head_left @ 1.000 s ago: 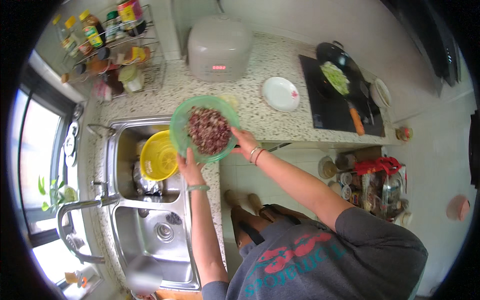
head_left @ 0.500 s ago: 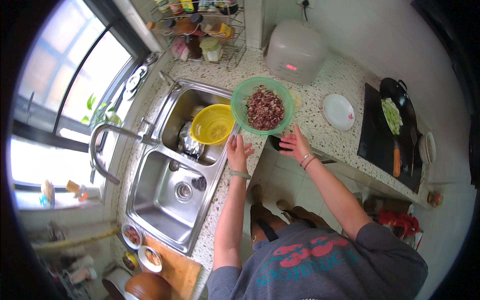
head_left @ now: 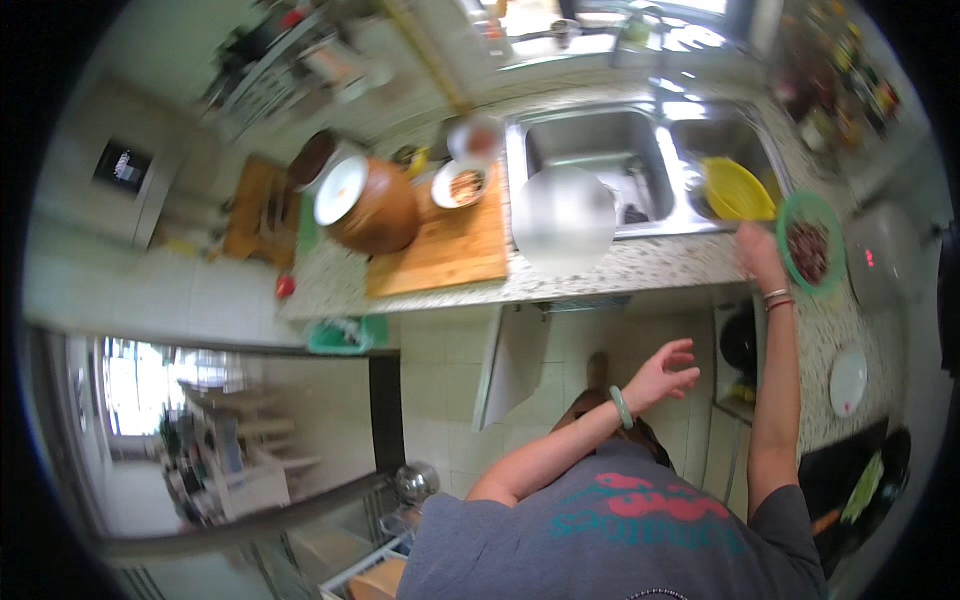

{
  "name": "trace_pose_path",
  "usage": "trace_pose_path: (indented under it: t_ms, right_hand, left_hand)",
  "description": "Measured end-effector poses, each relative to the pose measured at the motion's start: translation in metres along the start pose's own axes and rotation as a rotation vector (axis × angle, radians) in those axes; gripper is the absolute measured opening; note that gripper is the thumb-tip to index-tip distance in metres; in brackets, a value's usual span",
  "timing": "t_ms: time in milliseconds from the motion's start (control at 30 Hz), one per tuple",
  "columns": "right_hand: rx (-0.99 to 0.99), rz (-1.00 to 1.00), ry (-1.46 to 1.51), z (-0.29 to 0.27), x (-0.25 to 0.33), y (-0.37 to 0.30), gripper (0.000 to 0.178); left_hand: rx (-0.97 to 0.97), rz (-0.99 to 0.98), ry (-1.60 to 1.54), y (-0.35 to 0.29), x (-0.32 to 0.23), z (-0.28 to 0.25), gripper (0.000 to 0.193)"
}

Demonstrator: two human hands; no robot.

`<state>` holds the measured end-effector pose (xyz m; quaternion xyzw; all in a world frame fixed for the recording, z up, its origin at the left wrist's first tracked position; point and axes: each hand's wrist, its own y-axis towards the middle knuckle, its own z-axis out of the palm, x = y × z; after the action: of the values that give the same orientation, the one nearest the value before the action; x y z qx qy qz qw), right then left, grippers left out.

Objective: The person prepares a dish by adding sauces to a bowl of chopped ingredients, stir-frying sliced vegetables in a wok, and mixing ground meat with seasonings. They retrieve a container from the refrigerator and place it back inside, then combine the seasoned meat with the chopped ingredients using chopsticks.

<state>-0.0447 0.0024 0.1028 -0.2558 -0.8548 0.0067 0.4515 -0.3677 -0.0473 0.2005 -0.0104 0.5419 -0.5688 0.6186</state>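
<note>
My left hand (head_left: 664, 376), with a green bangle on its wrist, hangs in front of the counter, fingers apart and holding nothing. My right hand (head_left: 761, 252) reaches over the counter's front edge, beside a green bowl (head_left: 828, 282) of chopped dark-red food. Blur hides its fingers and whether it touches the bowl. Just behind it, a yellow basket (head_left: 738, 188) sits in the right sink basin. A pale, round, blurred thing like a bowl or lid (head_left: 565, 220) overlaps the near edge of the double sink (head_left: 655, 236).
Left of the sink, a wooden cutting board (head_left: 450, 262) bears a brown jar (head_left: 385, 215) and a small bowl (head_left: 450, 190) of food. Below the counter a cabinet door (head_left: 513, 360) stands ajar. A white plate (head_left: 848, 378) and a black wok (head_left: 893, 465) lie to the right.
The view has swung left, bringing in the jar and doorway. My left hand has drawn back from the sink's edge. A pale round thing now shows at the sink, absent there before.
</note>
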Motion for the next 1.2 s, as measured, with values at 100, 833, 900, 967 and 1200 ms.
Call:
trace_pose_path:
  t_ms: [100, 833, 900, 967, 1200]
  right_hand:
    - [-0.113, -0.278, 0.007, 0.111, 0.068, -0.056, 0.017]
    - [0.727, -0.759, 0.777, 0.45, 0.556, -0.276, 0.022]
    - [0.878, -0.844, 0.972, 0.48, 0.588, -0.286, 0.024]
    - [1.038, -0.884, 1.079, 0.527, 0.605, -0.284, 0.029]
    - [0.695, -0.62, -0.497, 0.775, 0.547, -0.242, 0.032]
  left_hand:
    - [-0.097, 0.098, -0.114, -0.045, 0.043, -0.058, 0.041]
    - [-0.66, 0.428, -0.533, -0.447, 0.222, -0.469, 0.03]
    - [-0.734, 0.503, -0.56, -0.485, 0.222, -0.49, 0.03]
    - [-0.747, 0.542, -0.618, -0.495, 0.227, -0.506, 0.03]
    - [-0.588, 0.484, -0.526, -0.559, 0.256, -0.563, 0.035]
